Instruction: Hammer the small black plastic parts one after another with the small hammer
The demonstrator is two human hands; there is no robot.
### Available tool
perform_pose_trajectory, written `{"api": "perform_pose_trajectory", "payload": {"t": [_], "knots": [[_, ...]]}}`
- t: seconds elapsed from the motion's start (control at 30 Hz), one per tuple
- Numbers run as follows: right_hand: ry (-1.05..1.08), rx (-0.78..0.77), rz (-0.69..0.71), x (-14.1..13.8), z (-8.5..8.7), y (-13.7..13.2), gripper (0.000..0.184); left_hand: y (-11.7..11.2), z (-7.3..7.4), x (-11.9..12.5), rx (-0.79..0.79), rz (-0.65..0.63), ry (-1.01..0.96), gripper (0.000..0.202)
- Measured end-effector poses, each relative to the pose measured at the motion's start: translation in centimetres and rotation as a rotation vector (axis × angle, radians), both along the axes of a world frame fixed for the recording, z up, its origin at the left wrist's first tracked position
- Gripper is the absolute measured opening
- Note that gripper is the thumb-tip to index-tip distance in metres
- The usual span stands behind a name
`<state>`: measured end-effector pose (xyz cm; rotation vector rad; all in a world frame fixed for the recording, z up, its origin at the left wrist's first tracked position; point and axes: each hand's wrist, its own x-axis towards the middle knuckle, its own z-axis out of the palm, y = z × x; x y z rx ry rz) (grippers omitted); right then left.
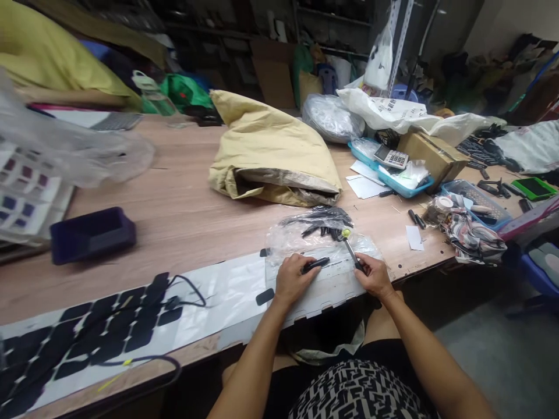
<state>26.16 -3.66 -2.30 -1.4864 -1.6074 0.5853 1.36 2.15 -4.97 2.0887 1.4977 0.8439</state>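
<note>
**Patterned shirt (358, 390) filled the foreground**

Over a pale board (301, 302), the left hand (293, 279) gripped a black stick (318, 264) and the right hand (374, 277) a metal-shafted tool (350, 251). A plastic bag (283, 237) lay just beyond; behind it, a yellow sack (271, 139) crowded the table (183, 180).

A calculator (392, 157) lies on a blue tray (398, 185) (a cardboard box (432, 152) just beside).

Dim shelving (334, 16), pale wall (493, 26), wood-grain table (174, 215), grey floor (480, 349).
</note>
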Motion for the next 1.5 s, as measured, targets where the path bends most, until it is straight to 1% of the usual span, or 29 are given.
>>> {"api": "perform_pose_trajectory", "payload": {"t": [0.1, 0.2, 0.27, 0.4, 0.47, 0.6, 0.7, 0.83, 0.93, 1.03, 1.17, 1.33, 1.5], "knots": [[-0.006, 0.029, -0.004, 0.0, 0.2, -0.1, 0.043, 0.4, 0.1, 0.0, -0.036, 0.000, -0.020, 0.019], [-0.061, 0.060, 0.011, -0.7, 0.9, -0.7, 0.044, 0.4, 0.5, 0.1, -0.060, 0.015, -0.035, 0.016], [-0.103, 0.084, 0.069, -1.5, 1.6, -1.3, 0.043, 0.3, 0.6, 0.2, -0.069, 0.022, -0.044, 0.015], [-0.139, 0.084, 0.196, -3.2, 2.5, -2.3, 0.042, 0.3, 0.6, 0.3, -0.075, 0.029, -0.070, 0.016], [-0.156, 0.112, 0.226, -3.7, 2.6, -2.5, 0.043, 0.3, 0.6, 0.3, -0.073, 0.035, -0.083, 0.016], [-0.177, 0.183, 0.240, -4.2, 2.6, -2.8, 0.044, 0.4, 0.4, 0.4, -0.068, 0.051, -0.098, 0.015], [-0.202, 0.153, 0.240, -4.3, 2.5, -2.8, 0.044, 0.3, 0.4, 0.4, -0.074, 0.053, -0.102, 0.015], [-0.201, 0.086, 0.188, -4.1, 2.8, -2.8, 0.042, 0.3, 0.8, 0.4, -0.092, 0.054, -0.094, 0.015], [-0.190, 0.082, 0.137, -3.9, 3.2, -2.8, 0.042, 0.2, 1.0, 0.5, -0.097, 0.060, -0.083, 0.013], [-0.198, 0.090, 0.137, -3.7, 3.3, -2.9, 0.043, 0.2, 1.0, 0.5, -0.097, 0.061, -0.081, 0.014], [-0.202, 0.047, 0.147, -3.5, 2.8, -2.9, 0.043, 0.3, 1.1, 0.5, -0.096, 0.060, -0.077, 0.013], [-0.081, 0.008, 0.038, -1.9, 2.3, -1.7, 0.042, 0.1, 1.4, 0.5, -0.095, 0.066, -0.056, 0.013], [0.061, -0.030, -0.058, 0.2, 1.0, 0.0, 0.042, 0.2, 1.1, 0.4, -0.097, 0.059, -0.075, 0.013]]}}
